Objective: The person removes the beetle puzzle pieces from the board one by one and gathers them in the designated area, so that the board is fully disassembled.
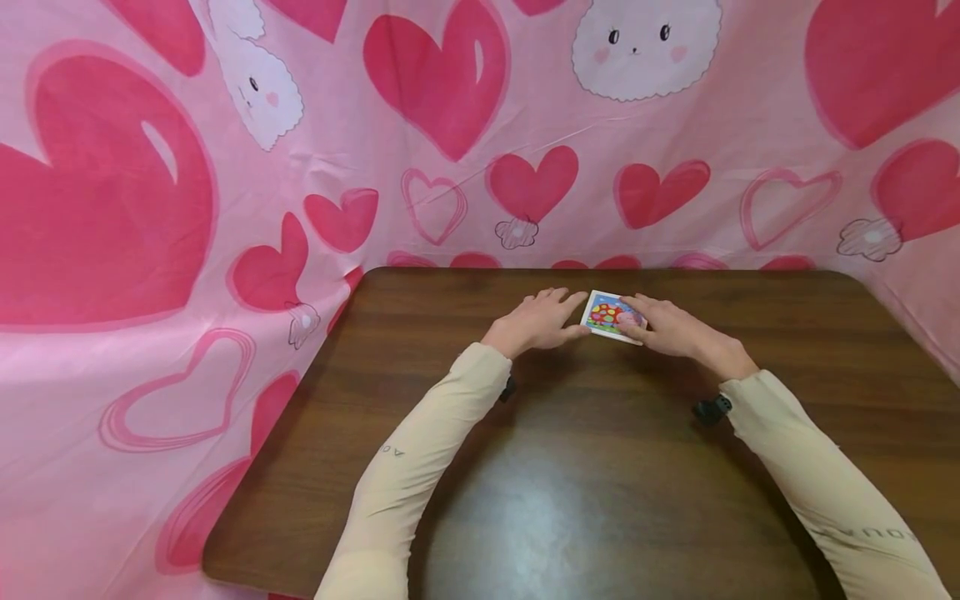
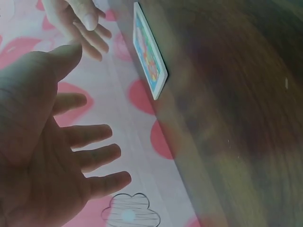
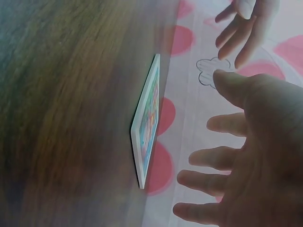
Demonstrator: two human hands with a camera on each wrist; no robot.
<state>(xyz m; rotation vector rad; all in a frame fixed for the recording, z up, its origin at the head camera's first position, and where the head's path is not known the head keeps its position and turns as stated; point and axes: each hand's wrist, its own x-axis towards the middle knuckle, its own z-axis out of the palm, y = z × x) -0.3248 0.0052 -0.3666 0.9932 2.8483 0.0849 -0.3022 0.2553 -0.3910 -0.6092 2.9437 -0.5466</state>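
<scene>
A small flat square board (image 1: pixel 604 314) with a white border lies on the wooden table near its far edge. Its colourful picture shows a red shape with yellow spots on blue. In the head view my left hand (image 1: pixel 540 320) is at the board's left side and my right hand (image 1: pixel 672 328) overlaps its right part. Both wrist views show the board (image 2: pixel 149 54) apart from the fingers. My left hand (image 2: pixel 40 137) has its fingers spread and holds nothing. Likewise the right hand (image 3: pixel 258 151) is spread and grips nothing, hovering above the tabletop.
The brown wooden table (image 1: pixel 555 500) has rounded corners. A pink cloth (image 1: pixel 585 125) with hearts and white animal faces hangs behind it and along the left side. Dark devices (image 1: pixel 711 409) sit at both wrists, by the beige sleeves (image 1: pixel 427 467).
</scene>
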